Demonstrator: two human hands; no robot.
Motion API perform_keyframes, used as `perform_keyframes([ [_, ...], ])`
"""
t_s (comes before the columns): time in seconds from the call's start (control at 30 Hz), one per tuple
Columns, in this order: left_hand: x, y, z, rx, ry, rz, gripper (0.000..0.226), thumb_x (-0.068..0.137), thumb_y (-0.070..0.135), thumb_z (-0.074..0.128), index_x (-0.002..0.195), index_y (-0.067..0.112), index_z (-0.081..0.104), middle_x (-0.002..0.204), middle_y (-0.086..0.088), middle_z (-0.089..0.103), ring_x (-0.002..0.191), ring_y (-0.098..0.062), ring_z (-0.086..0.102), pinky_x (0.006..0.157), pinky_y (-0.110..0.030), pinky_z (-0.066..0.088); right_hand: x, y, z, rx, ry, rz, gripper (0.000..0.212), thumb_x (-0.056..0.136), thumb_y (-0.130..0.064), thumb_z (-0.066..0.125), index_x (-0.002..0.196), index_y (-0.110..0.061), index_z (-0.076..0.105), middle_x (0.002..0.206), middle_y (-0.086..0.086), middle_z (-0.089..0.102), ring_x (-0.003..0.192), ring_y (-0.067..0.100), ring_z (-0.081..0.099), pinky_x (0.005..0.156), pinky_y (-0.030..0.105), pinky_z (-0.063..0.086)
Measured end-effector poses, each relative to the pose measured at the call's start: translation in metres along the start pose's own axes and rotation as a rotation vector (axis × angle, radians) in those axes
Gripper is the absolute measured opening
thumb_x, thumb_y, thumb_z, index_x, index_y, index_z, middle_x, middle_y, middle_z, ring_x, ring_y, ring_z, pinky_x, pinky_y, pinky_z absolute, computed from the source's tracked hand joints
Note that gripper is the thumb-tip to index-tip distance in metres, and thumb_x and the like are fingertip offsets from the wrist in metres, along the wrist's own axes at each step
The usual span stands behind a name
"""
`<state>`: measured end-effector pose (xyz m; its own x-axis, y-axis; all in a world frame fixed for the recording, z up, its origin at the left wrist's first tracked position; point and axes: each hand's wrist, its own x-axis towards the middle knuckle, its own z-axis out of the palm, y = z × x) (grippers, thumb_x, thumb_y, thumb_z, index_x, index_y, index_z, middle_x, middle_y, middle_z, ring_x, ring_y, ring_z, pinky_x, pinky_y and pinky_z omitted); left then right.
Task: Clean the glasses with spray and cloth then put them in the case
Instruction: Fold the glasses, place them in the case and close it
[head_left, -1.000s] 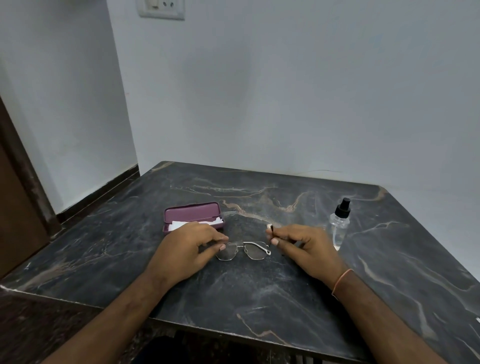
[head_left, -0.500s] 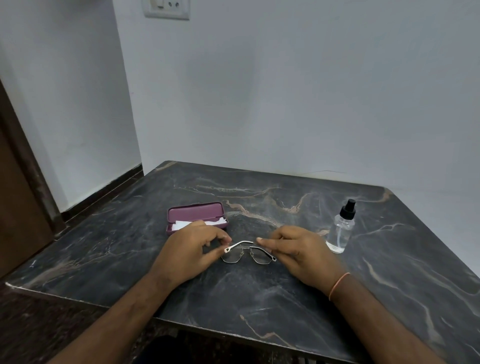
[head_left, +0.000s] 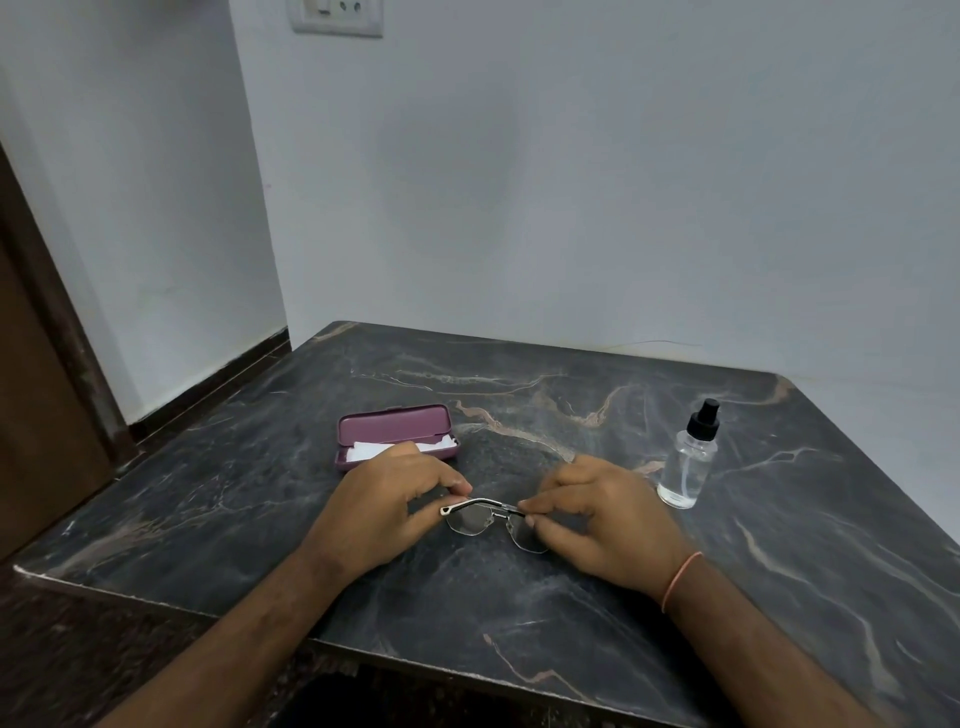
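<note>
Thin-framed glasses lie lenses-down at the middle of the dark marble table. My left hand pinches their left end with thumb and forefinger. My right hand pinches the right end, where a temple arm lies folded across the top of the frame. An open maroon case sits just behind my left hand, with a white cloth inside it. A clear spray bottle with a black nozzle stands upright to the right of my right hand.
The table stands in a corner, with white walls behind and to the left. A brown door frame rises at the far left. The table's front edge runs just under my forearms.
The right temple arm, sticking up a second ago, has been folded down across the frame by my right hand. My left hand has kept its pinch on the left end.
</note>
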<state>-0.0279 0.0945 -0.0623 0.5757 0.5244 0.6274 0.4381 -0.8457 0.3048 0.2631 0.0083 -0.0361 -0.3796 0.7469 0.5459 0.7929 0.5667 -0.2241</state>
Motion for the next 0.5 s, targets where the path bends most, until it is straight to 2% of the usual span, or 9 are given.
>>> perform_keyframes([
  [0.1,0.001,-0.001,0.001,0.008,0.014,0.030,0.017,0.093,0.026,0.088,0.108,0.028,0.082,0.105,0.021,0.080,0.092,0.005,0.063,0.086,-0.007,0.045,0.000,0.005,0.003,0.084,-0.038,0.046,0.015,0.097,-0.038,0.080,0.108,-0.033,0.088,0.096,-0.019,0.079,0.090,0.008,0.068,0.076,0.038,0.058],
  [0.23,0.000,0.000,0.000,0.020,0.047,0.045,0.016,0.092,0.025,0.088,0.107,0.026,0.083,0.103,0.021,0.080,0.090,-0.001,0.066,0.082,-0.013,0.050,0.003,0.009,0.006,0.163,-0.057,0.093,0.011,0.096,-0.035,0.083,0.104,-0.032,0.088,0.095,-0.019,0.079,0.090,0.005,0.069,0.081,0.034,0.057],
  [0.4,0.001,-0.002,0.003,-0.014,0.073,0.034,0.016,0.094,0.023,0.087,0.109,0.026,0.082,0.111,0.022,0.080,0.096,-0.003,0.070,0.082,-0.024,0.056,0.003,0.013,0.006,0.294,-0.022,0.149,0.007,0.090,-0.020,0.090,0.096,-0.024,0.089,0.088,-0.014,0.080,0.084,0.004,0.071,0.076,0.015,0.050],
  [0.5,0.002,-0.008,-0.001,-0.008,0.170,0.029,0.009,0.100,0.028,0.080,0.108,0.029,0.081,0.116,0.023,0.078,0.106,-0.002,0.072,0.087,-0.034,0.057,0.002,0.012,0.006,0.275,0.017,0.135,0.008,0.088,-0.020,0.091,0.095,-0.024,0.089,0.086,-0.015,0.079,0.082,0.006,0.070,0.074,0.017,0.051],
])
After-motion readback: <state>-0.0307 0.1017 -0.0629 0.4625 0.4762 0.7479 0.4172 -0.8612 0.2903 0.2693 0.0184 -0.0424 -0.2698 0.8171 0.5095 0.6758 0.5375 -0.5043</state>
